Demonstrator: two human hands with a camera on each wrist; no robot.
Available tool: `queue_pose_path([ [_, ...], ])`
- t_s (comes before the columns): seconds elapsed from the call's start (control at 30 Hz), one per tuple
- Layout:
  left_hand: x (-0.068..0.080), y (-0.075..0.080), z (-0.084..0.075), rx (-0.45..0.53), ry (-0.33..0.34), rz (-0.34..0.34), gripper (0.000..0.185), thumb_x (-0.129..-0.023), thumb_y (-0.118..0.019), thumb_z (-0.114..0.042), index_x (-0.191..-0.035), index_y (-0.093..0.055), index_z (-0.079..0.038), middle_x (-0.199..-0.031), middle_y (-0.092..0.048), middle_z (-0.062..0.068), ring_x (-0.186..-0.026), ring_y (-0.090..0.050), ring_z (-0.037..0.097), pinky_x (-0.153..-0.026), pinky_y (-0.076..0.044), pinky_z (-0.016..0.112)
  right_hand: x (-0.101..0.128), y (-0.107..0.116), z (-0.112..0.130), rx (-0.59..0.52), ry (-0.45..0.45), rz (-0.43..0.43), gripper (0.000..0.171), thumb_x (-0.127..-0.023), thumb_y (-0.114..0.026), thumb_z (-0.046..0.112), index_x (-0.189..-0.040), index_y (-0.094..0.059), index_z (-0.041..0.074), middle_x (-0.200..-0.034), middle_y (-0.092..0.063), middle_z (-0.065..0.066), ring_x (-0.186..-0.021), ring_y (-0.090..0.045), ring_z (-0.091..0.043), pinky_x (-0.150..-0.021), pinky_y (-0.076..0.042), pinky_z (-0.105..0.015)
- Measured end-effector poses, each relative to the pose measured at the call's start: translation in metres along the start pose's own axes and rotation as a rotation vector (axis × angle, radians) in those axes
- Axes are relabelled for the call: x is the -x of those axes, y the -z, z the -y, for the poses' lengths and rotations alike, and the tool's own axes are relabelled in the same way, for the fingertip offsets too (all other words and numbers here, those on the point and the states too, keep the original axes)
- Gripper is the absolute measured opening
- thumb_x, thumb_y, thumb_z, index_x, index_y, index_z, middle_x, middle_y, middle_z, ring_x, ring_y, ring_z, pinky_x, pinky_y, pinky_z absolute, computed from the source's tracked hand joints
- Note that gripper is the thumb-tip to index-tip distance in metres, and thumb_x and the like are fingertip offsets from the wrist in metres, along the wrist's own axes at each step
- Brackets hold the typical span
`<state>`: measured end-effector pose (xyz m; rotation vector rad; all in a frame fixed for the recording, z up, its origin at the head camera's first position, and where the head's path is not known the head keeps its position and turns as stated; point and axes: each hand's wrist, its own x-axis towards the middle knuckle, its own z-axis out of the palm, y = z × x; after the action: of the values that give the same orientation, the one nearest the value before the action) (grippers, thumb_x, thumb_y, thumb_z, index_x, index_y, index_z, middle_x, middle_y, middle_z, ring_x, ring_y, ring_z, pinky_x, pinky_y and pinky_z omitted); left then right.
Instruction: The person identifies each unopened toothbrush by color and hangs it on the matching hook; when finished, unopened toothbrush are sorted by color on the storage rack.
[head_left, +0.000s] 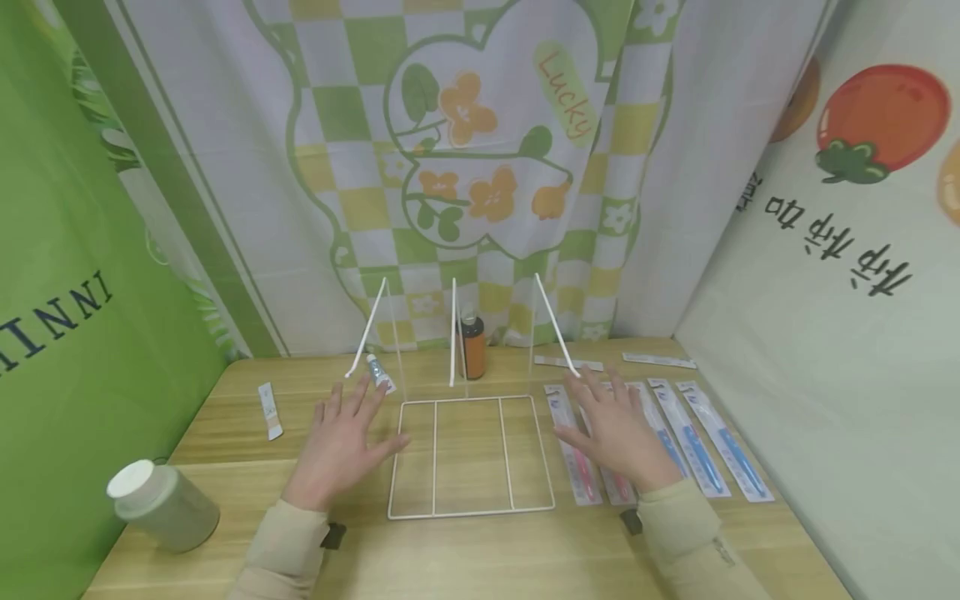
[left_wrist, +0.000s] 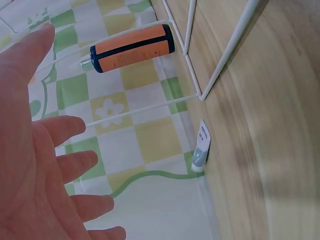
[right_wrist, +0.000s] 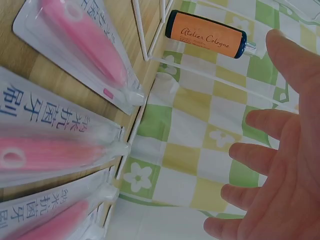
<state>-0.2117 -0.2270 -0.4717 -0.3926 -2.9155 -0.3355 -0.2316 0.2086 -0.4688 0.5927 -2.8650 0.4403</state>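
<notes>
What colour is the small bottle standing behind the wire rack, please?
Orange with dark caps; right wrist view.

Your white wire rack [head_left: 471,454] lies flat on the wooden table, three compartments side by side, clear dividers standing at its back edge. Right beside it, packaged pink toothbrushes [head_left: 581,454] lie in a row, lengthwise.

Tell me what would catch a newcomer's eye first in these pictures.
Two open hands hover over the wooden table, the left hand and right hand flanking a white wire rack at its middle. An orange bottle stands behind the rack, before the bright checkered flower curtain. Under and beside the right hand lies a row of packaged toothbrushes, pink then blue.
</notes>
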Motion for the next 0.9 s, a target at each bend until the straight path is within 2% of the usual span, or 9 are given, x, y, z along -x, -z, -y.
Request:
queue_pose_path([
  [0.13, 0.009, -0.006, 0.001, 0.093, 0.011, 0.05, 0.103, -0.095, -0.053, -0.084, -0.171, -0.03, -0.018, -0.177, -0.021, 0.018, -0.157, -0.013, 0.06, -0.121, -0.014, 0.079, 0.0, -0.003, -0.001, -0.003, -0.005, 0.003, 0.088, -0.1, -0.071, 0.058, -0.169, -0.035, 0.016, -0.173, -0.03, -0.023, -0.157, -0.013, -0.061, -0.114, -0.015, -0.088],
  [0.33, 0.032, -0.017, 0.002, 0.415, -0.013, 0.206, 0.106, -0.093, -0.073, -0.067, -0.171, -0.028, -0.012, -0.176, -0.019, 0.019, -0.159, -0.012, 0.055, -0.124, -0.011, 0.074, 0.001, -0.004, -0.005, 0.003, -0.003, 0.0, 0.086, -0.101, -0.071, 0.056, -0.168, -0.037, 0.015, -0.172, -0.032, -0.026, -0.156, -0.015, -0.063, -0.112, -0.016, -0.09],
  [0.47, 0.045, -0.023, 0.003, 0.539, -0.036, 0.26, 0.104, -0.092, -0.081, -0.056, -0.17, -0.03, -0.011, -0.176, -0.023, 0.02, -0.159, -0.02, 0.053, -0.125, -0.018, 0.071, 0.0, -0.006, -0.01, 0.021, -0.006, 0.005, 0.085, -0.101, -0.071, 0.056, -0.168, -0.037, 0.015, -0.172, -0.031, -0.026, -0.156, -0.015, -0.063, -0.111, -0.016, -0.09],
  [0.57, 0.051, -0.029, 0.003, 0.499, -0.039, 0.254, 0.101, -0.093, -0.081, -0.053, -0.17, -0.032, -0.011, -0.174, -0.025, 0.023, -0.156, -0.023, 0.057, -0.123, -0.019, 0.074, -0.001, -0.006, -0.013, 0.02, -0.002, 0.006, 0.086, -0.101, -0.072, 0.053, -0.168, -0.037, 0.014, -0.171, -0.033, -0.027, -0.155, -0.017, -0.064, -0.11, -0.017, -0.091],
  [0.7, 0.056, -0.04, 0.004, 0.328, 0.008, 0.238, 0.094, -0.094, -0.077, -0.057, -0.168, -0.039, -0.014, -0.172, -0.028, 0.025, -0.151, -0.022, 0.068, -0.118, -0.018, 0.083, -0.007, -0.007, -0.018, -0.003, 0.009, 0.022, 0.088, -0.101, -0.07, 0.057, -0.169, -0.034, 0.013, -0.17, -0.033, -0.028, -0.154, -0.017, -0.066, -0.11, -0.018, -0.091],
  [0.8, 0.06, -0.046, 0.006, 0.222, 0.052, 0.258, 0.091, -0.093, -0.075, -0.063, -0.166, -0.044, -0.018, -0.172, -0.032, 0.022, -0.149, -0.021, 0.071, -0.114, -0.017, 0.088, -0.016, -0.012, -0.026, -0.034, 0.019, 0.049, 0.09, -0.102, -0.065, 0.062, -0.17, -0.031, 0.014, -0.169, -0.034, -0.029, -0.153, -0.018, -0.067, -0.11, -0.016, -0.092],
  [0.9, 0.063, -0.048, 0.008, 0.183, 0.073, 0.283, 0.09, -0.093, -0.074, -0.064, -0.165, -0.046, -0.019, -0.173, -0.033, 0.018, -0.15, -0.019, 0.071, -0.113, -0.015, 0.089, -0.029, -0.02, -0.035, -0.097, 0.026, 0.089, 0.091, -0.101, -0.067, 0.062, -0.17, -0.032, 0.015, -0.166, -0.04, -0.028, -0.151, -0.021, -0.068, -0.111, -0.011, -0.092],
])
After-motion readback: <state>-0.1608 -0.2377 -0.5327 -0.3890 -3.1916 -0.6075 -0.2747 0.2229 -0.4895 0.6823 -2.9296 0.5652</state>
